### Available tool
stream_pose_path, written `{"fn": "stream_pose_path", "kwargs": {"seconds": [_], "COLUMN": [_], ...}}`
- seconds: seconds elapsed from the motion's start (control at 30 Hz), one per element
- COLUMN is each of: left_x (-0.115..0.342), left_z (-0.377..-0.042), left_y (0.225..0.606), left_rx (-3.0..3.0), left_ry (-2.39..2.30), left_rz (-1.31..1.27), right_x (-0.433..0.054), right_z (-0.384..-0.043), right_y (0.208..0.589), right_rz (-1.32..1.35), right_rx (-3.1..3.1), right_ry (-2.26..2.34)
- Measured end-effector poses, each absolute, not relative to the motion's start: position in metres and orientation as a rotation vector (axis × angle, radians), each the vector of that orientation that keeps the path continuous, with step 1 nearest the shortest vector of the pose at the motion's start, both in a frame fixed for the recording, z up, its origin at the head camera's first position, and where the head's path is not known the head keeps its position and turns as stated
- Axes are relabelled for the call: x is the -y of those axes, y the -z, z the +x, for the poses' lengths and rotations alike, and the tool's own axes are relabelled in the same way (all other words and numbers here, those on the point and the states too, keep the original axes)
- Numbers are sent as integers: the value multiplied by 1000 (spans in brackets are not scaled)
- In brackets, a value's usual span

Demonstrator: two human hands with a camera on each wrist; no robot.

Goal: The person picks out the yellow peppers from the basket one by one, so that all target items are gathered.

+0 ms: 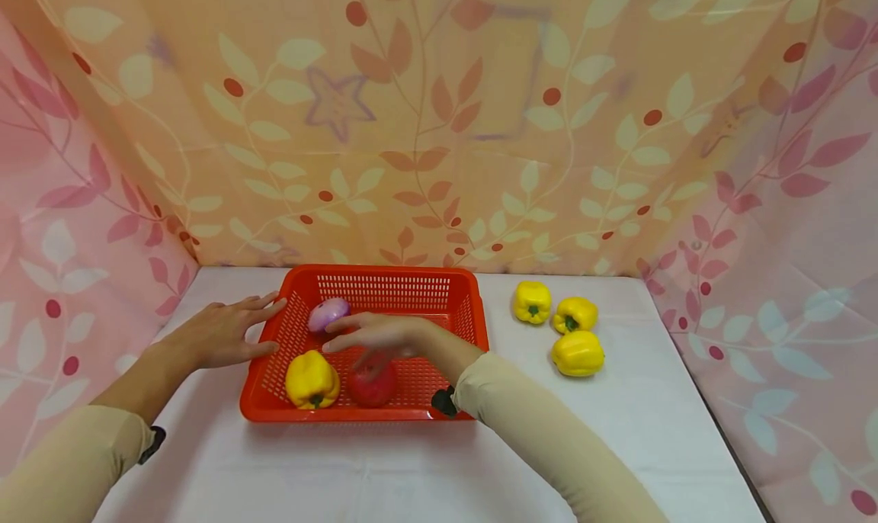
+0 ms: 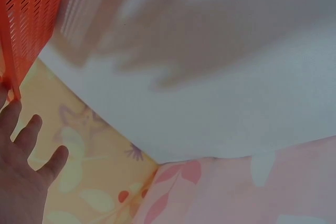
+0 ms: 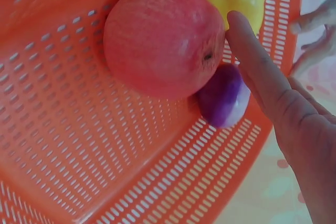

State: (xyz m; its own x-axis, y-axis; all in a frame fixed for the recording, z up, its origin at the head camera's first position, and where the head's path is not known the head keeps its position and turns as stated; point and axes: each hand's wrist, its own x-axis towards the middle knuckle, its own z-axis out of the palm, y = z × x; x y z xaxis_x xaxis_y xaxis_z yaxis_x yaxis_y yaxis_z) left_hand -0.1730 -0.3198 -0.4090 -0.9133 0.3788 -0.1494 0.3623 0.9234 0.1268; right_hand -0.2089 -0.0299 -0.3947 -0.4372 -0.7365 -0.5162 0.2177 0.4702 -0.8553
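A red basket (image 1: 473,309) with slotted walls stands on the white table. In it are a yellow bell pepper (image 1: 312,380), a red apple (image 1: 373,386) and a rounded purple-and-white vegetable (image 1: 329,314). My left hand (image 1: 226,332) is at the basket's left rim, fingers spread and fingertips right at the edge. Over the basket's middle reaches my right hand (image 1: 380,334), fingers extended and partly covering the apple from above. From the right wrist, a straight finger (image 3: 257,66) passes in front of the pepper, beside the apple; nothing shows gripped.
Three yellow bell peppers lie on the table right of the basket: one at the back (image 1: 532,302), a middle one (image 1: 575,315) and a front one (image 1: 578,354). A patterned orange curtain (image 1: 425,126) hangs behind, with pink cloth (image 1: 775,226) at both sides.
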Motion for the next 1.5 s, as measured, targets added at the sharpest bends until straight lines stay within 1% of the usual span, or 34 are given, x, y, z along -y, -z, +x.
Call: {"fn": "stream_pose_path", "kwargs": {"seconds": [0.3,0.7,1.27,1.5], "left_x": [319,321,320,320], "left_z": [-174,-173,-174,-174], "left_y": [407,407,409,408], "left_rx": [-2911,-2899,-2896,-2903], "left_ry": [-125,-142,-153,-161], "left_rz": [581,565,563,567], "right_x": [51,70,80,83], "right_z": [-211,-214,-211,-214], "right_y": [402,406,414,417], "right_rz": [-391,-385,-311,-356], "right_rx": [-1694,-1656,-1697,-1714], "right_ry": [1131,976,837,851]}}
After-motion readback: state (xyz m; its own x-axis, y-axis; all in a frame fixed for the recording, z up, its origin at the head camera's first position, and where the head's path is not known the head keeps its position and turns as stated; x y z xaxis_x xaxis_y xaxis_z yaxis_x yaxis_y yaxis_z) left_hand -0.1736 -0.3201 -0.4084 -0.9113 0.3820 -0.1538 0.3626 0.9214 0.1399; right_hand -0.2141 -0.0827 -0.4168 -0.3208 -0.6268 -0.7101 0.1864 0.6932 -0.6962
